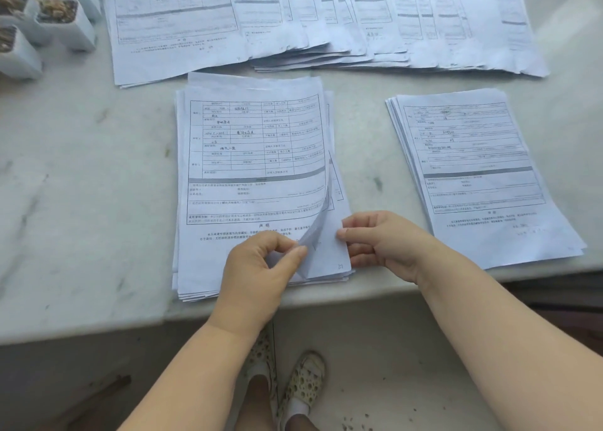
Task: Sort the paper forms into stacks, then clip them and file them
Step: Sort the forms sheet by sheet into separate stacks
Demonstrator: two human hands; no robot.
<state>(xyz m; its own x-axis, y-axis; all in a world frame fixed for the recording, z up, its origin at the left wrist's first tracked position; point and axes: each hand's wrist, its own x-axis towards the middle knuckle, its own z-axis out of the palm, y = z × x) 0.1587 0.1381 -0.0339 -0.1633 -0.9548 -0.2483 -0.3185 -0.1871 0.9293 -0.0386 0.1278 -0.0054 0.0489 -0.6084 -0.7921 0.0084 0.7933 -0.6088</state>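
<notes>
Your left hand [261, 261] pinches the top form's [254, 156] curled corner on the near middle stack [195, 277] while your right hand [375, 241] grips its edge, so sorting looks midway, with clipping and filing still ahead.

A thick stack of printed paper forms [251, 182] is lying near the front edge of the pale marble tabletop [81, 176]. A thinner stack of printed forms [483, 173] is lying to its right, apart. Overlapping fanned piles of forms [326, 16] are spreading behind both. Small square white plant pots [42, 23] are standing at the far left.
</notes>
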